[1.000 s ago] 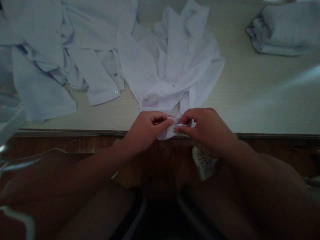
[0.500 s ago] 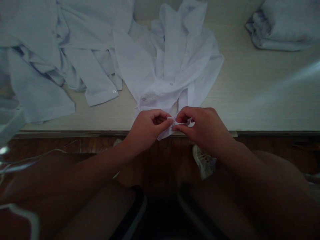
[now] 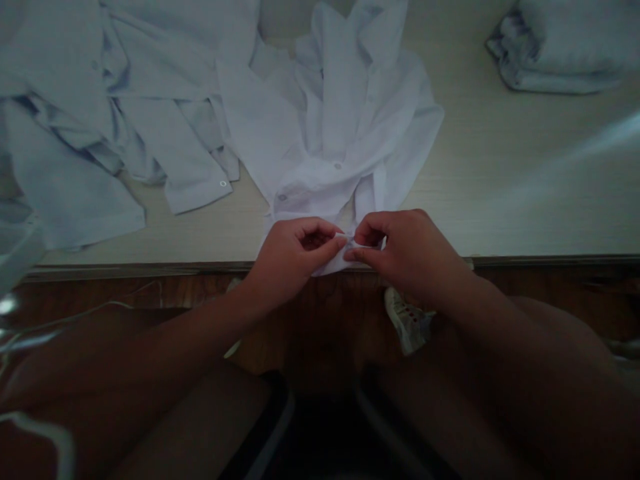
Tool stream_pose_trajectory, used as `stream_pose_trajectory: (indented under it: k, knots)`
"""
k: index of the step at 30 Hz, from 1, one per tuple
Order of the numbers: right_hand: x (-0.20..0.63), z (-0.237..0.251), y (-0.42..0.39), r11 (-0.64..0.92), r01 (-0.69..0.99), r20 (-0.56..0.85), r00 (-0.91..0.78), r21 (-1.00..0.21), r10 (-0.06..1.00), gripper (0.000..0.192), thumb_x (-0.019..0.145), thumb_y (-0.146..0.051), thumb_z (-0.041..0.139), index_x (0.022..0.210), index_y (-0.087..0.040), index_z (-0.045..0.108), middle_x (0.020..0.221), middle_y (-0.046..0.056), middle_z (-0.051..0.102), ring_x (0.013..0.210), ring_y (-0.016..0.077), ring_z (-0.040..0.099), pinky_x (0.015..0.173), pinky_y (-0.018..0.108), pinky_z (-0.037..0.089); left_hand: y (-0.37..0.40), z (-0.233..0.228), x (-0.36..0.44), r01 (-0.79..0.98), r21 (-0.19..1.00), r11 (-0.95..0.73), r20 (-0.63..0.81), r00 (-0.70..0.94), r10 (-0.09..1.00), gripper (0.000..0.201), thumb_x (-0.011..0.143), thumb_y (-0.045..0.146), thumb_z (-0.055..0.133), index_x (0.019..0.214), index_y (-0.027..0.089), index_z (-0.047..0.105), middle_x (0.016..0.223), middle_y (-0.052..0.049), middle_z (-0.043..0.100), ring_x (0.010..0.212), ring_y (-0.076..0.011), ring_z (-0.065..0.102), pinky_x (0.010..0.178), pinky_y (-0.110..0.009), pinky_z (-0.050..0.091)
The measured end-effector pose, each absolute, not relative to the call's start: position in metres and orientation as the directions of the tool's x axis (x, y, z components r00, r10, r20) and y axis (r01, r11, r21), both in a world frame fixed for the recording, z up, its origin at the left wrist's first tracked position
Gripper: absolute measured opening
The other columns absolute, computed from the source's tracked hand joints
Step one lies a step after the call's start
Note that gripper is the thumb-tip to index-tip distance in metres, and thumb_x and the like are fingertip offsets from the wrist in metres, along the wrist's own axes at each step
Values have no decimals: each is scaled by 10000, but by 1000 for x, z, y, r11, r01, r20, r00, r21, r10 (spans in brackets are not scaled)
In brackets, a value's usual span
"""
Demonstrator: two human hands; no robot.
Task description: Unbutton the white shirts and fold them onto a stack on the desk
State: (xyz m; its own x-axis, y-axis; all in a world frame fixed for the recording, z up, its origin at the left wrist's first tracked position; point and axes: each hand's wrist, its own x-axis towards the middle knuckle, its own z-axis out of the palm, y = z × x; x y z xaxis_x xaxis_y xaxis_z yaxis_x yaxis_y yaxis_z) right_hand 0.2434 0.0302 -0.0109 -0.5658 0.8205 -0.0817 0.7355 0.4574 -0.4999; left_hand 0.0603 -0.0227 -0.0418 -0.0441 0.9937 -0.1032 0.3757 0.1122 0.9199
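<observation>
White cotton fills the middle of the scene: a button-front white coat lies spread on a pale wooden table, its near hem hanging just over the table's near edge. There the person's left hand and right hand meet, fingers curled and thumbs pressed to forefingers, both pinching a small fold of the coat's lower edge between them; the fingertips of the two hands nearly touch. Two buttons (small and round) show on the coat's front placket just beyond the hands. To the left, a heap of crumpled pale garments sprawls across the table, one flap bearing a metal snap near its corner. At the far right corner sits a folded stack of white cloth, well apart from the hands. Below the table edge, over a dark wood floor, a white sneaker shows beside the person's right forearm.
</observation>
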Motion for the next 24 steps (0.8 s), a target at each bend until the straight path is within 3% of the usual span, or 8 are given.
stream_pose_trajectory:
  k: [10, 24]
  knots:
    - [243, -9, 28, 464, 711, -51, -573, -529, 818, 147, 796, -333, 766, 775, -197, 714, 724, 16, 691, 621, 145, 552, 597, 281, 341, -23, -40, 59, 395, 907, 146, -158, -2, 987, 234, 830, 375, 674, 875, 174, 784, 772, -28, 760, 678, -148, 650, 607, -229, 486]
    - [238, -13, 29, 452, 723, -84, -571, -522, 817, 171, 786, -335, 765, 740, -198, 673, 717, 15, 673, 641, 152, 554, 599, 282, 339, -23, -41, 56, 423, 901, 97, -112, 10, 994, 201, 823, 363, 687, 833, 175, 757, 764, -31, 749, 685, -149, 652, 625, -231, 492]
